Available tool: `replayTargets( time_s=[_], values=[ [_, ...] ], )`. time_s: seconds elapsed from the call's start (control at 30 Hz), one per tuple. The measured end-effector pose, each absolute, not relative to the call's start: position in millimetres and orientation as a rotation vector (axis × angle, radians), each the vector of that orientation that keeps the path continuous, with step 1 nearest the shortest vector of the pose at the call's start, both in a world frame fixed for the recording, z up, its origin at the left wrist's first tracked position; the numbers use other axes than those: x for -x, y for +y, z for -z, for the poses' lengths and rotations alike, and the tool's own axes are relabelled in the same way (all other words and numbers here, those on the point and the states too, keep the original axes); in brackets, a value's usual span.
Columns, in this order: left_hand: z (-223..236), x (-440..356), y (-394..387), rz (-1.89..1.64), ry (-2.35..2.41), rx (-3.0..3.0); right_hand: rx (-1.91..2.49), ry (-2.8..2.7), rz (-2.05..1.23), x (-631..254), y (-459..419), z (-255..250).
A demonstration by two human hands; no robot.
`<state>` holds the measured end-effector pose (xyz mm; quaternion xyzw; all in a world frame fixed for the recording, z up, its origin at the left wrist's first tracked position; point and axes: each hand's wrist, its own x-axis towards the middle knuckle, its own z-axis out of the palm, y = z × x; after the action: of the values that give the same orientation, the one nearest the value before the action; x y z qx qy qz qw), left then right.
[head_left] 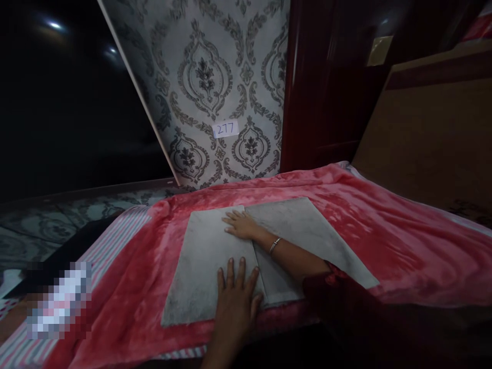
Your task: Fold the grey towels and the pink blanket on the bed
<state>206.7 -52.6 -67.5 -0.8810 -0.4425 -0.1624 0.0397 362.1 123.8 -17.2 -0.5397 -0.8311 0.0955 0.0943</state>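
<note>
Two flat grey panels lie side by side on a red plush blanket (126, 302); I cannot tell whether they are cloth or board. The left grey panel (200, 266) slightly overlaps the right grey panel (307, 241) along a seam. My left hand (235, 297) rests on the lower part of the left panel with its fingers spread. Farther up, my right hand (242, 224) lies flat near the top of the seam, fingers apart, a bracelet on its wrist. Neither hand grips anything.
A striped cloth (115, 236) shows under the blanket's left edge. Behind stand a dark screen (77, 102), patterned wallpaper (207, 66) with a label reading 277 (225, 128), and a dark red door or panel (323, 92). A large cardboard piece (434, 133) is at right.
</note>
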Motion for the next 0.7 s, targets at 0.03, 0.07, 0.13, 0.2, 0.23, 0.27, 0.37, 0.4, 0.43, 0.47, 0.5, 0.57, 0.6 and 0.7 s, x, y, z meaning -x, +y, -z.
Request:
replayTargets(
  time_s=[0.03, 0.07, 0.13, 0.2, 0.23, 0.27, 0.37, 0.4, 0.43, 0.47, 0.5, 0.57, 0.6, 0.7],
  values=[
    [68.3, -205.3, -52.4, 0.501, -1.336, 2.705, 1.648, -2.44, -0.29, -365.3, 131.3, 17.5],
    [69.0, -204.2, -52.4, 0.504, -1.319, 2.709, 1.689, -2.418, -0.297, -368.2, 138.6, 17.9],
    [69.9, -202.6, -53.7, 0.504, -1.265, 2.731, 1.754, -2.38, -0.309, -373.0, 152.3, 19.6],
    [70.7, -201.3, -56.5, 0.496, -1.197, 2.772, 1.81, -2.346, -0.321, -376.1, 163.8, 22.4],
    [71.0, -200.6, -58.2, 0.496, -1.169, 2.792, 1.835, -2.33, -0.326, -377.1, 168.5, 23.9],
    [71.2, -199.9, -60.0, 0.498, -1.151, 2.809, 1.859, -2.316, -0.33, -377.8, 172.3, 25.5],
    [71.1, -198.3, -63.5, 0.511, -1.143, 2.839, 1.911, -2.285, -0.333, -378.6, 178.6, 29.4],
    [70.9, -198.0, -64.0, 0.513, -1.148, 2.846, 1.92, -2.28, -0.331, -378.7, 179.1, 30.0],
    [70.5, -197.8, -64.1, 0.516, -1.151, 2.857, 1.927, -2.276, -0.328, -378.8, 178.9, 30.0],
    [70.0, -197.9, -64.0, 0.518, -1.154, 2.869, 1.934, -2.274, -0.327, -378.8, 178.2, 29.3],
    [69.4, -198.2, -63.8, 0.522, -1.161, 2.879, 1.939, -2.272, -0.327, -378.6, 177.0, 27.7],
    [67.2, -199.2, -63.7, 0.526, -1.187, 2.898, 1.954, -2.262, -0.322, -377.0, 173.0, 22.1],
    [65.4, -199.9, -63.9, 0.524, -1.202, 2.91, 1.963, -2.252, -0.313, -375.3, 169.8, 18.3],
    [55.9, -200.3, -66.0, 0.514, -1.238, 2.968, 1.983, -2.219, -0.267, -365.4, 153.3, 6.2]
  ],
)
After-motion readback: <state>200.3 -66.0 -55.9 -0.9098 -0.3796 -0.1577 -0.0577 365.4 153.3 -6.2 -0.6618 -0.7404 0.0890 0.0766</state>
